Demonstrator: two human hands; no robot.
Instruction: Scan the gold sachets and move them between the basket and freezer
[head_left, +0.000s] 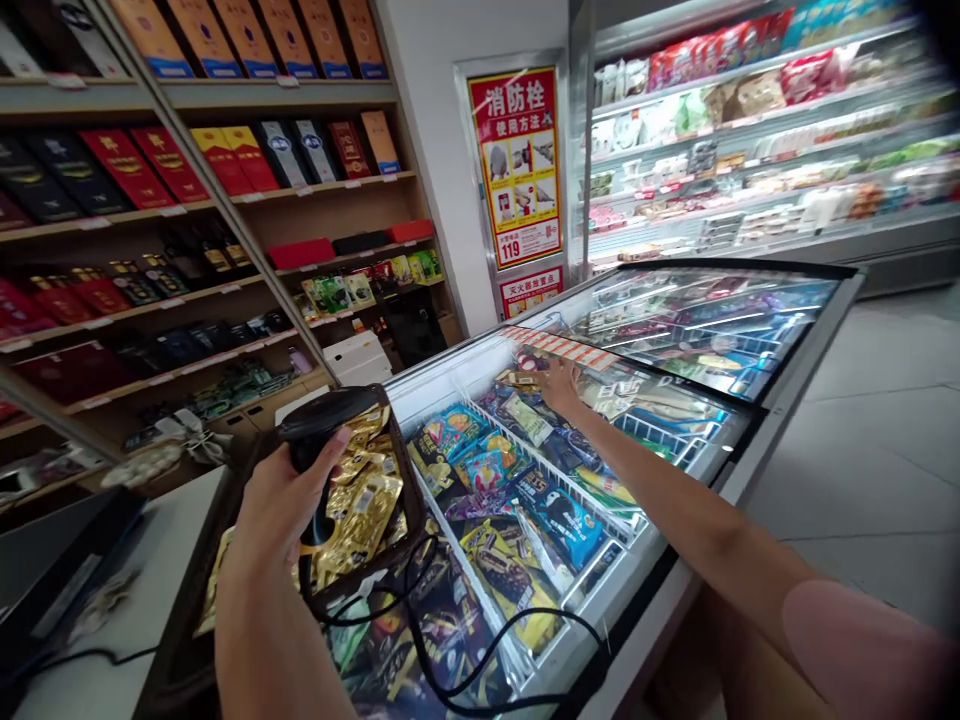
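One left hand [291, 495] clasps one black scanner [330, 410]; one right hand [559, 384], half-open, hold unclear, reaches into one freezer [781, 408].

The scanner [330, 408] is smooth black plastic with a faint sheen, and its cable [551, 610] has a rubbery coating. Gold packets [371, 500] of crinkled, mirror-bright foil fill a dark, rough-textured basket [409, 480]. To the right, the wrappers [559, 515] are glossy printed film among white-coated wire dividers [536, 463]. The far lid [675, 290] is clear, reflective glass. The sleeve [862, 640] looks like matt cloth; the floor [862, 450] is smooth tile. Far left, the shelves [322, 192] look like wood.
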